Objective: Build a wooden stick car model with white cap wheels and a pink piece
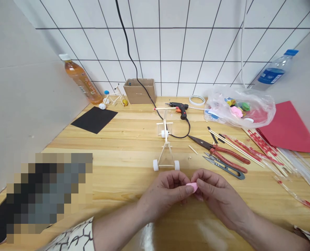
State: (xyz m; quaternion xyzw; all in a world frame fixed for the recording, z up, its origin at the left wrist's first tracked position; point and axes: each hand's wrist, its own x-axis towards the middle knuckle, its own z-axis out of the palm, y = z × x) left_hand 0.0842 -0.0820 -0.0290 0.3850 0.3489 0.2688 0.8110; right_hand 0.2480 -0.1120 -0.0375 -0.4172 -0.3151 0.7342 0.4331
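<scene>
Between the fingertips of both my hands is a small pink lump (191, 187), soft-looking like modelling clay. My left hand (167, 188) pinches it from the left with thumb and fingers, while my right hand (217, 191) grips its other side. The fingers hide part of it. Just beyond my left hand stands a small tricycle model (166, 146) made of thin wooden sticks. White round wheels sit at its two near corners and under its far end, and a red-tipped stick lies across its top.
Long-nose pliers (229, 155) and thread snips (224, 167) lie to the right, near wooden sticks (264, 146). Farther back are a glue gun (179, 108), a plastic bag (240, 108), a cardboard box (140, 91) and another stick model (114, 98). Bottles stand at both sides.
</scene>
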